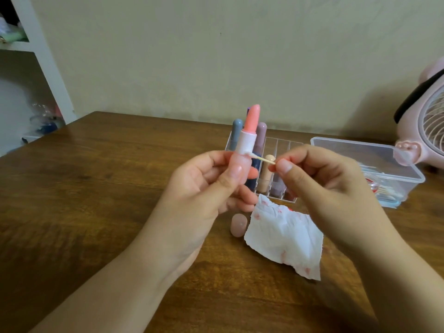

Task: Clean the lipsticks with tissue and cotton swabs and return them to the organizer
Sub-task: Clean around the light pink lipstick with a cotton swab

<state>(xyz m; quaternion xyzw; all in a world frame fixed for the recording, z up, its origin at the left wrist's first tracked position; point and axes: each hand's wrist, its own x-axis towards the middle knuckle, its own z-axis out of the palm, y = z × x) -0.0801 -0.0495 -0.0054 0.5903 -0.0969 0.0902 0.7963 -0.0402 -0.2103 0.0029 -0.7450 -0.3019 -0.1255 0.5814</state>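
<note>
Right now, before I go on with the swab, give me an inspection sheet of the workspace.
Surface: brown wooden table, bare wood showing.
Job's things: uncapped pink lipstick held upright; cotton swab tip touching its collar; clear organizer behind, holding several capped lipsticks; stained tissue lying crumpled; pink cap on the table beside the tissue.
Clutter: clear lidded box with cotton swabs inside, right of the organizer.
Grippers: left hand grips the lipstick base; right hand pinches the swab stick.
Cables: nothing seen.
Surroundings: pink fan at right; white shelf at left; plain wall behind.
</note>
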